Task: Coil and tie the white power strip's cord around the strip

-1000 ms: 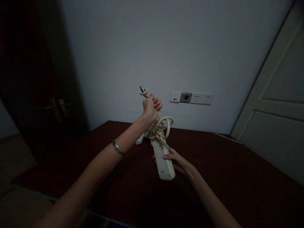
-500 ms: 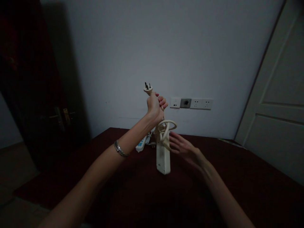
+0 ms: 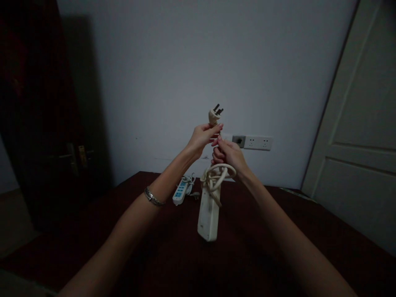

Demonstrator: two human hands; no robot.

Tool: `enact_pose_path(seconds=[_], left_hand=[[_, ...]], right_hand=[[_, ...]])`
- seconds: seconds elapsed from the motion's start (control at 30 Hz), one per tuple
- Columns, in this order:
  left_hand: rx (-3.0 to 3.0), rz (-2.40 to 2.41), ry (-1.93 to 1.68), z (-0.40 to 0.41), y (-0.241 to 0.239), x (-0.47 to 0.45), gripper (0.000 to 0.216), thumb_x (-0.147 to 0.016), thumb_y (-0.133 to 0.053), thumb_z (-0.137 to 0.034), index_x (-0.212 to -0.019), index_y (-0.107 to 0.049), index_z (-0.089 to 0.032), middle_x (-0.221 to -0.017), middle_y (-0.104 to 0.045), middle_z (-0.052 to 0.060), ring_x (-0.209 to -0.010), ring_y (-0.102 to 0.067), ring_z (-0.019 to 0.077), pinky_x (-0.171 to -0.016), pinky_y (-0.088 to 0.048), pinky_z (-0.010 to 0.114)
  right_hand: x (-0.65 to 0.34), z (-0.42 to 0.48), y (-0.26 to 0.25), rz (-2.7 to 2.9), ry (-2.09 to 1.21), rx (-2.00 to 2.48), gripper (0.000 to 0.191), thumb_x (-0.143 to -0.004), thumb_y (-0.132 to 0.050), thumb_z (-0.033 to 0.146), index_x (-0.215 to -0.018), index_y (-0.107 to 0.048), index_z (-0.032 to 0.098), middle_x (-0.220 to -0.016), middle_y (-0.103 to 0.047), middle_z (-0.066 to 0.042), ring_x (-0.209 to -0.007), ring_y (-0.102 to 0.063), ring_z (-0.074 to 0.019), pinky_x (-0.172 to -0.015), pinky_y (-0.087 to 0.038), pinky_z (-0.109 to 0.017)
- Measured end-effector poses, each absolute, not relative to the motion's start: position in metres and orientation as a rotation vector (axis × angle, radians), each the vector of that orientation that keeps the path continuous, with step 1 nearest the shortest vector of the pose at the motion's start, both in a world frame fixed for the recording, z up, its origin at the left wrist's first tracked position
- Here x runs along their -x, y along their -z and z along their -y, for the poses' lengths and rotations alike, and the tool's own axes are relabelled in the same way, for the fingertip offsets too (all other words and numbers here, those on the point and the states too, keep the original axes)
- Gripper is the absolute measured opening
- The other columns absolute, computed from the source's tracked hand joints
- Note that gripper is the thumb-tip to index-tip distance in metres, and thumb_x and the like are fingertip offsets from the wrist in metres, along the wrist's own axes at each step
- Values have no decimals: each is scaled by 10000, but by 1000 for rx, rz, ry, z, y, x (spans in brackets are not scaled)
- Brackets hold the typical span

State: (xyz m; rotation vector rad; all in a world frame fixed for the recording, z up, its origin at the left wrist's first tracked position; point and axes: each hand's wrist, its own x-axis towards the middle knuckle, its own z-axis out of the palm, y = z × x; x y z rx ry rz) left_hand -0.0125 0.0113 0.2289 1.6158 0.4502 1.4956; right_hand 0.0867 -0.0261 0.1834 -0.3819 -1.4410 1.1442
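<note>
- A person's left hand (image 3: 204, 138), a metal band (image 3: 153, 198) on the wrist, reaches over the dark red table (image 3: 253, 235); its grip pinches the white cord (image 3: 228, 168) just below the plug (image 3: 214, 117).
- The plug points up and to the right, its three dark prongs bare.
- The right hand (image 3: 230, 154) is just below the left, its grip also pinching the cord between thumb and curled fingers.
- Below both hands, the white power strip (image 3: 208, 214) is steeply tilted over the middle of the table, cord looped around its upper end; whether its lower end touches the tabletop cannot be told.
- A second strip with blue sockets (image 3: 180, 192) lies near the table's far left corner, its own cord bundled beside it.
- Beyond the far edge, a pale wall (image 3: 173, 74) carries a row of outlets (image 3: 258, 143).
- A pale door (image 3: 361, 123) stands beyond the table's far right corner.
</note>
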Motion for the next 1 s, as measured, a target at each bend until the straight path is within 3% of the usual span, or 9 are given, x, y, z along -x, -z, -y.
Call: enact_pose_path(seconds=[0.13,0.27,0.4,0.47,0.6,0.7,0.77,0.9,1.0], left_hand=[[-1684,-404,-1424,-22,-199,29,376,-764,-590,-484,-866,-637,-125,-855,-631,77,-789,-576,140,-754,-411,286],[-1544,-399,-1133,-25,-135,31,530,-691,-625,-577,-967,-615,-125,-942,-643,119,-857,-592,201,-788,-428,331],[-1306,-146,-726,-15,-87,18,908,-532,-565,-788,-1121,-534,-97,-985,-625,189,-830,-619,293,-699,-467,399],[-1281,-127,-763,-10,-81,13,839,-528,-667,-686,-1127,-520,-117,-945,-631,156,-741,-625,244,-663,-474,370],[-1455,-315,-949,-13,-92,21,531,-564,-772,-303,-1022,-563,-134,-809,-620,55,-628,-572,126,-626,-448,276],[-1674,-437,-1035,-17,-106,40,469,-532,-766,-215,-959,-591,-131,-851,-614,42,-713,-561,127,-680,-438,265],[-1819,-475,-1057,-18,-115,52,503,-491,-763,-165,-965,-597,-135,-889,-617,41,-775,-559,147,-719,-434,274],[-1940,-567,-1018,-18,-122,65,517,-506,-722,-153,-1007,-596,-138,-934,-618,51,-820,-558,170,-739,-439,294],[-1884,-552,-975,-22,-119,67,518,-526,-702,-162,-1028,-579,-129,-919,-624,58,-791,-566,172,-707,-448,294]], right_hand=[[-89,24,-197,1261,-1149,328,292,-797,-559,458,-731,-438,201,-373,-244,134,-290,-187,-24,-334,-141,-171],[-103,24,-207,1063,-1094,290,269,-820,-523,462,-769,-429,216,-392,-247,126,-306,-225,-39,-343,-177,-193],[-119,23,-203,1011,-1056,193,240,-837,-481,467,-800,-464,230,-401,-233,116,-314,-234,-51,-354,-201,-200],[-127,22,-196,1026,-1076,174,204,-847,-481,418,-784,-493,224,-405,-228,111,-321,-222,-47,-355,-205,-188],[-146,25,-182,983,-1214,213,180,-884,-432,279,-783,-544,180,-454,-310,92,-343,-237,-23,-354,-237,-138],[-161,29,-171,857,-1260,225,148,-878,-440,224,-814,-553,153,-522,-426,61,-399,-345,-18,-408,-340,-119],[-169,32,-163,789,-1259,210,150,-878,-427,189,-795,-544,148,-502,-414,60,-406,-362,-28,-412,-358,-119],[-176,40,-154,791,-1210,153,225,-900,-382,161,-729,-527,148,-437,-283,82,-351,-261,-39,-327,-255,-113],[-173,47,-155,811,-1281,133,227,-908,-373,149,-739,-525,150,-466,-272,83,-354,-228,-39,-301,-218,-103]])
